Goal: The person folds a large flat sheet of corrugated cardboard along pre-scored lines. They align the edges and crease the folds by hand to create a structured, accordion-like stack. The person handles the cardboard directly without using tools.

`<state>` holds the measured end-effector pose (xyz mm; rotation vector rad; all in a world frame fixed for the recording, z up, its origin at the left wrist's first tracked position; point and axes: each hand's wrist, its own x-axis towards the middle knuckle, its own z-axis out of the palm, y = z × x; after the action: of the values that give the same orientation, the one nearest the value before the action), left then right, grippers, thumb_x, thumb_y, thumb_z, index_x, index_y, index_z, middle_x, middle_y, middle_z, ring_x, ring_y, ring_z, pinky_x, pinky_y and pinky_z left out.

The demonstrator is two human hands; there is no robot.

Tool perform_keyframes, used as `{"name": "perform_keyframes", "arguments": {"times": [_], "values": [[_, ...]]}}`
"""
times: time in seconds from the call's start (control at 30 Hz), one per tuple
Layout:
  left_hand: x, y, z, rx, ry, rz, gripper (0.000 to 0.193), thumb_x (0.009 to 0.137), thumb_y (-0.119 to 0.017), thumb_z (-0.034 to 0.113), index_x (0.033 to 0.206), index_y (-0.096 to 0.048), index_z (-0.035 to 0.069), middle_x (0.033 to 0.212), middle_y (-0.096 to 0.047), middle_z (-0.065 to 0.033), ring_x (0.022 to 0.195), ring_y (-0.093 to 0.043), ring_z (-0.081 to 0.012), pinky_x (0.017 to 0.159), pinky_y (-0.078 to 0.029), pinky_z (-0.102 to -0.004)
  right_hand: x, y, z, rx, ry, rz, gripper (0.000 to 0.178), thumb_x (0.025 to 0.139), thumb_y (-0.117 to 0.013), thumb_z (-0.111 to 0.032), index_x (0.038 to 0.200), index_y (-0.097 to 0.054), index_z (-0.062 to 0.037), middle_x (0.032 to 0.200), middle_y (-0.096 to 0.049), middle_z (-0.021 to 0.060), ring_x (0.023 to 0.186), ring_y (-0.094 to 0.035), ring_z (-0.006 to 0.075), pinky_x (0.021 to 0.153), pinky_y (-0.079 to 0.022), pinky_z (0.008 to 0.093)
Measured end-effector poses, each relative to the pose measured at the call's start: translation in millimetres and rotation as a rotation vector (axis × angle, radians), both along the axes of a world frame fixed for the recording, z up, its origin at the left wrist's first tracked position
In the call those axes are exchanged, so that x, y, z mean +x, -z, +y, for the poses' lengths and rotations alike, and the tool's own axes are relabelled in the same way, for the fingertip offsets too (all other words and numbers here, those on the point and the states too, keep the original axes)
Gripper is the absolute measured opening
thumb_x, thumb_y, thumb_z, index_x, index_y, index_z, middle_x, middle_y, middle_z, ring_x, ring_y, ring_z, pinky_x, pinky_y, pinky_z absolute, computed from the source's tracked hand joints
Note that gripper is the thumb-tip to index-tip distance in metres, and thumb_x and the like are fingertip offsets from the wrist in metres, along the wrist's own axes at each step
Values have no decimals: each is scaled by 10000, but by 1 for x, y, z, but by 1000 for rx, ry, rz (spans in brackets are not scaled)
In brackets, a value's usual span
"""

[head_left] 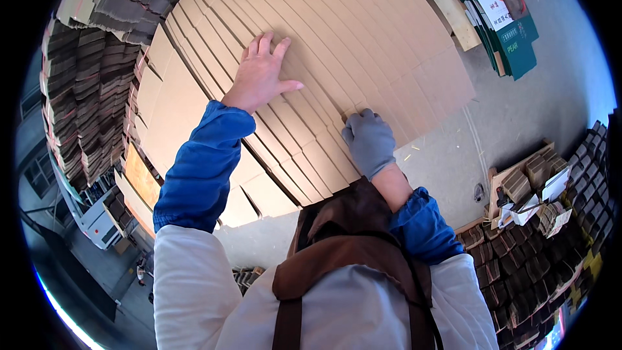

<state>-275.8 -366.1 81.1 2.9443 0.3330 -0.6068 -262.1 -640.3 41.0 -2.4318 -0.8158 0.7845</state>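
Note:
Flat brown cardboard sheets [389,45] lie before me in a wide, fanned stack, their overlapping edges forming long slanting lines. My left hand [259,74], bare, rests on the sheets with its fingers spread. Nearer to me and to the right, my right hand [370,141] wears a grey glove. Its fingers are curled down at the edge of a sheet, and a small tan bit shows at the fingertips. What it grips is mostly hidden under the glove. Darker gaps separate some sheets at the left side of the stack.
Tall bundles of dark cardboard [91,91] tied with pink strapping stand at the left. Green and white printed cartons [512,32] lie flat on a wooden pallet [453,16] at far right. Bundled cardboard pieces [518,266] and a wooden box [495,188] are at lower right.

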Motion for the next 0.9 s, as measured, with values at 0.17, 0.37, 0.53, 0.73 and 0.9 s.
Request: {"name": "perform_keyframes", "arguments": {"times": [0.17, 0.37, 0.53, 0.73, 0.9], "values": [[6, -1, -4, 31, 15, 23, 980, 749, -839, 518, 1505, -425, 50, 1535, -338, -282, 1419, -341, -459, 1194, -313, -493, 1, 3, 0, -29, -27, -8, 176, 875, -660, -249, 916, -696, -82, 1040, -661, 151, 971, -642, 360, 791, -524, 489], [13, -5, -9, 53, -25, 88, 989, 747, -832, 544, 1497, -423, 45, 1533, -339, -293, 1434, -328, -464, 1199, -304, -505, 4, 10, -2, -4, -23, 25, 184, 883, -655, -266, 916, -703, -91, 1034, -670, 155, 978, -644, 362, 799, -525, 493], [13, -4, -10, 49, -51, 108, 1000, 742, -833, 558, 1500, -415, 58, 1536, -337, -293, 1449, -311, -463, 1203, -300, -507, 5, 14, 0, -46, -65, 50, 214, 916, -624, -296, 955, -708, -103, 1016, -704, 150, 959, -683, 355, 828, -525, 491], [14, -6, -12, 39, -67, 106, 1010, 734, -838, 559, 1503, -409, 65, 1540, -331, -296, 1456, -303, -465, 1203, -298, -511, 19, -1, 2, -83, -56, 252, 249, 942, -610, -303, 1078, -705, -118, 1022, -738, 145, 965, -701, 359, 857, -537, 475], [14, -2, -9, 45, -41, 72, 1002, 718, -837, 580, 1469, -435, 52, 1494, -374, -293, 1432, -332, -476, 1189, -298, -531, 8, 8, 3, -54, -56, 76, 220, 919, -643, -282, 1039, -730, -120, 1057, -692, 176, 985, -660, 400, 842, -536, 497]]}}
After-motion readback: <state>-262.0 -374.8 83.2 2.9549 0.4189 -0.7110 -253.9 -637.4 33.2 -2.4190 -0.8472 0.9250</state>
